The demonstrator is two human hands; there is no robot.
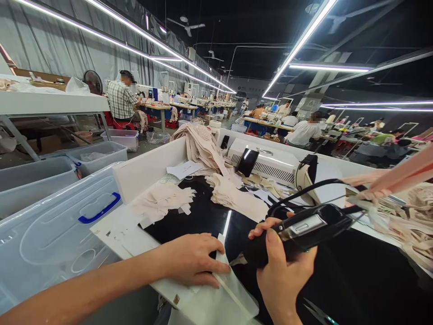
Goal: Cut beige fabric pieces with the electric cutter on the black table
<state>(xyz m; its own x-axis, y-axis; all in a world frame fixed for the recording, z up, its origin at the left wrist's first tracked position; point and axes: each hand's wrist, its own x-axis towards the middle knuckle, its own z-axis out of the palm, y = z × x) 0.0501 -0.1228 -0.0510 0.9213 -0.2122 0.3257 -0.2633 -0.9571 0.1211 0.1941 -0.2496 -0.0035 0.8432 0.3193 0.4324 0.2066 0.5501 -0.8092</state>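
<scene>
A black handheld tool (297, 232) with a silver plate on its body is gripped in the right hand (282, 271), whose fingers are wrapped firmly round its thick end. The tool's nose is pointed down and to the left, at the edge of a white sheet (233, 293) that lies on the glossy black worktop (355, 275). A black cable (304, 192) is seen looping away from the tool's rear. The white sheet is pressed flat by the left hand (192, 259), which is laid palm down with its fingers spread and nothing enclosed in it.

Behind the hands, stacks of beige cut fabric pieces (233, 194) are spread over the worktop, with a taller heap of beige cloth (199, 144) beyond them. A white machine (270, 164) with a vented side is set at the back of the table. A pair of scissors (320, 311) is partly visible at the lower right edge. To the left, clear plastic bins are placed, the nearest with a lid bearing a blue handle (99, 208). In the background, seated people are seen at rows of work tables under long strip lights.
</scene>
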